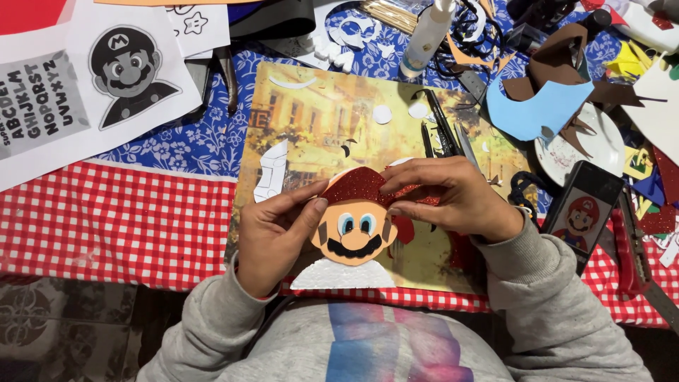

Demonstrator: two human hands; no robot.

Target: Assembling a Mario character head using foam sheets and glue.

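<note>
My left hand [277, 230] and my right hand [453, 198] hold a foam cartoon face [352, 237] between them, over a yellow picture board [318, 120]. The face is peach, with blue eyes, a black moustache and a red glitter cap [357, 185]. My left thumb presses the cap's left edge. The fingers of my right hand pinch the cap's right side against the face. A white glitter foam piece [343, 274] lies just below the face.
Printed cartoon sheets [106, 78] lie at the far left on blue floral and red checked cloths [106, 219]. A glue bottle [426, 35], black pens [442, 124], blue foam [537, 106], a white plate [601, 145], a phone [583, 209] and foam scraps crowd the right.
</note>
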